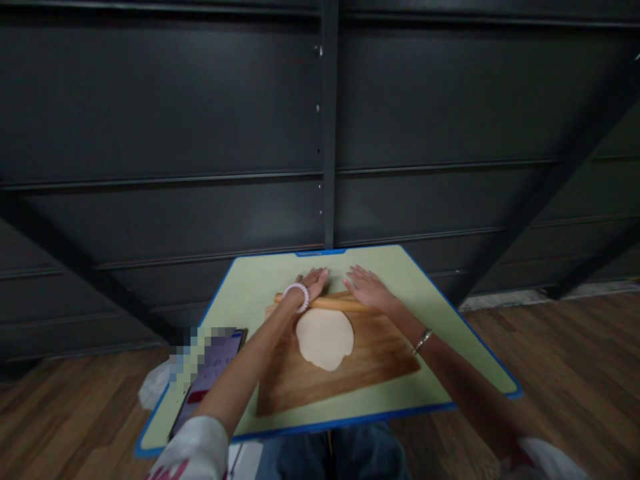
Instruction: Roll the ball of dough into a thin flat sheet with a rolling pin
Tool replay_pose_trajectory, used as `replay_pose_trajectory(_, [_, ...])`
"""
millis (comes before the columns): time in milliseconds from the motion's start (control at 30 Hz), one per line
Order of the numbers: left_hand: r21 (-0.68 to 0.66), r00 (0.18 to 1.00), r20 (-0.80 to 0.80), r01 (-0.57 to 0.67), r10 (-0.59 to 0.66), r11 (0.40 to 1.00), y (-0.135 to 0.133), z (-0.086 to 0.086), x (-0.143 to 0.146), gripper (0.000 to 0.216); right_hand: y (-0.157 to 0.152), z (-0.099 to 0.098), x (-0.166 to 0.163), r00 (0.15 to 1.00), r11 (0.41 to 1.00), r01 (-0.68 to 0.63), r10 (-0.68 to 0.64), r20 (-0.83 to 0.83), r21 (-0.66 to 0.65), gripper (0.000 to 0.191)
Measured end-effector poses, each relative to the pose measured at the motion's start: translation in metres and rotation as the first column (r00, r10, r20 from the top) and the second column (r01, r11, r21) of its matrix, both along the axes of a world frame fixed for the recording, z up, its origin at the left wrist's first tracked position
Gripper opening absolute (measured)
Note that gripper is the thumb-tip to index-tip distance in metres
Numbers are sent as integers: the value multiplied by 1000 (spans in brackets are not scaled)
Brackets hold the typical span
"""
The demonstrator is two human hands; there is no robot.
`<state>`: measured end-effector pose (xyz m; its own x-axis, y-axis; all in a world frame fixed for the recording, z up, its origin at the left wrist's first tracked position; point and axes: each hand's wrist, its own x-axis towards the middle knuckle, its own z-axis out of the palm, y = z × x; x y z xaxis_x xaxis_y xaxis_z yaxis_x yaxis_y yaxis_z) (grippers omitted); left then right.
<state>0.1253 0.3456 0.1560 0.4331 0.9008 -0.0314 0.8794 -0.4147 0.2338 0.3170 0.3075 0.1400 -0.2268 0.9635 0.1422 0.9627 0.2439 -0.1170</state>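
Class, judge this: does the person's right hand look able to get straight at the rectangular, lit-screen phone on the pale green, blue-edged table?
Probably not directly: the bare left forearm lies between the phone and the right hand, which is spread at the tan wooden rolling pin.

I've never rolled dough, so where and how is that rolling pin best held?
Probably near both ends of the rolling pin, coming from above: it is a long, slim rod lying flat and crosswise along the far edge of the dough, and reaches past it on either side.
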Motion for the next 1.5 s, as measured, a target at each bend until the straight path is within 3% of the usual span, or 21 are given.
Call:
replay_pose_trajectory(133, [-69,993,-23,-113,112,991,11,-10,0,52,0,-1,0,1000,999,-18,18,2,43,53])
replay_pose_trajectory(333, [22,989,-62,-131,132,991,9,-20,-1,56,-9,0,-4,1000,990,-12,11,11,142,49])
replay_pose_trajectory(567, [95,996,-41,-78,82,992,-11,-16,-11,54,-24,2,-6,997,992,-62,56,52,109,45])
replay_pose_trajectory(733, [110,989,-67,-122,130,986,-27,-11,-15,52,-31,11,-13,997,998,-37,33,74,52,48])
replay_pose_trajectory(867, [139,978,-105,-163,179,977,-46,-6,-18,52,-38,13,-14,997,996,-46,41,61,79,48])
replay_pose_trajectory(1033, [162,966,-189,-146,176,976,-61,-3,-21,56,-49,5,-12,982,977,-178,169,84,116,42])
replay_pose_trajectory(1200, [198,965,-190,-139,178,970,-68,-5,-22,58,-58,0,-19,991,975,-125,116,61,183,45])
replay_pose_trajectory(1500, [237,973,-160,-125,166,963,-88,-5,-26,53,-80,8,-28,995,972,-97,94,24,215,48])
